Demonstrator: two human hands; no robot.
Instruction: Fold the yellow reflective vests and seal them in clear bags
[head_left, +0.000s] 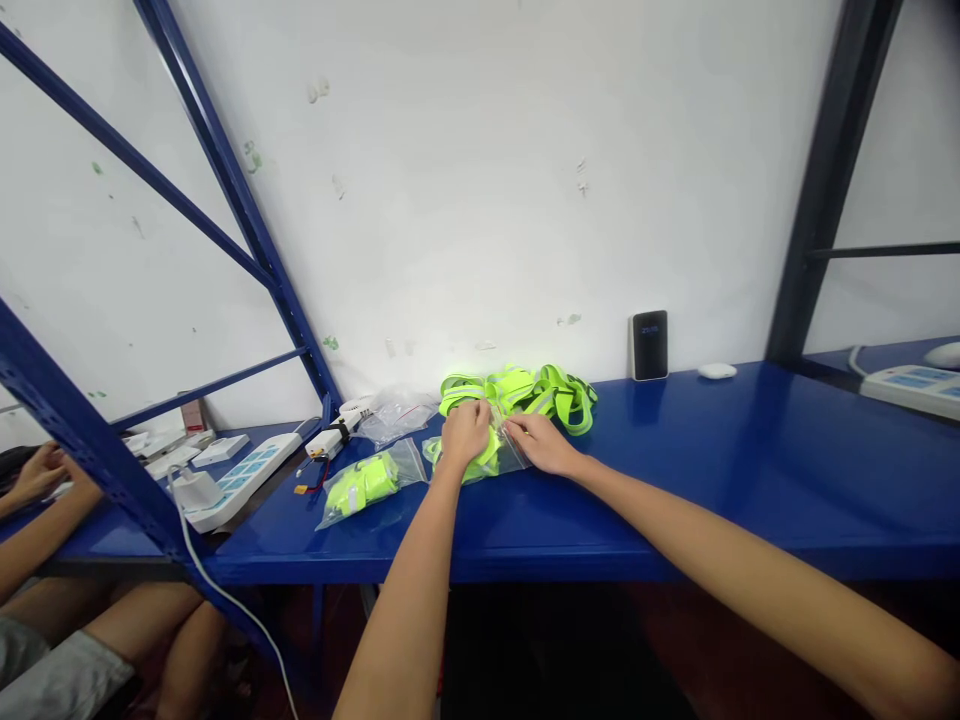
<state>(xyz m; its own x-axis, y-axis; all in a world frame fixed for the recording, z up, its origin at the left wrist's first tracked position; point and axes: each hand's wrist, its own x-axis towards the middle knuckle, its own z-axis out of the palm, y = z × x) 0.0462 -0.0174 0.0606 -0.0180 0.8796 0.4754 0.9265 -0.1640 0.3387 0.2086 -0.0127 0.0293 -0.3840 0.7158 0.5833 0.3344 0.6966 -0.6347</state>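
Note:
A clear zip bag (514, 456) with a neon yellow-green reflective strap (481, 468) in it lies on the blue table. My left hand (465, 436) is curled over the bag, its fingers closed at the mouth and partly hidden. My right hand (546, 444) pinches the bag's right edge. Right behind both hands is a loose pile of neon reflective straps (559, 392) with grey stripes. To the left rests a second clear bag (409, 462), packed with a folded neon strap (364, 484).
Crumpled clear bags (397, 412) and a white device with wires (328, 440) lie left. A black-faced clock device (649, 346) and a white oval object (717, 371) stand along the wall. Beyond the blue post (90, 440), another person's hands (46, 472) are near a power strip (251, 480).

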